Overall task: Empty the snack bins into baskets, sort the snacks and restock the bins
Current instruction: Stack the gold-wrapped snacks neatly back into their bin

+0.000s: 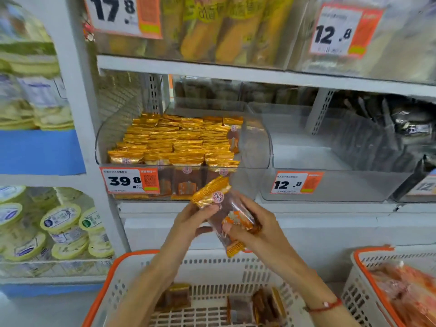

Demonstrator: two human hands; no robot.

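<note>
At the far left, round tubs (61, 223) with pale green lids are stacked on a neighbouring shelf. Next to them, a clear bin (132, 138) on the white shelf (236, 72) is seen filled with rows of gold-edged snack packets (174, 142), and a price tag (129, 180) reading 39.8 is fixed to its front.

Below and in front of that bin, a small stack of the same packets (224, 215) is held tilted between both hands, above a white basket (132, 267) with an orange rim. The left hand (191, 223) is curled round the stack's upper end, its fingers closed on the gold edge. The right hand (254, 227) is wrapped round the lower part, fingers pinching the wrappers; a red string is worn on that wrist. A few brown packets (262, 303) are seen lying in the basket.

Further right, a second clear bin (330, 185) tagged 12.8 is seen holding nothing. At the far right, a second basket (358, 279) holds orange-red packets (405, 289).
</note>
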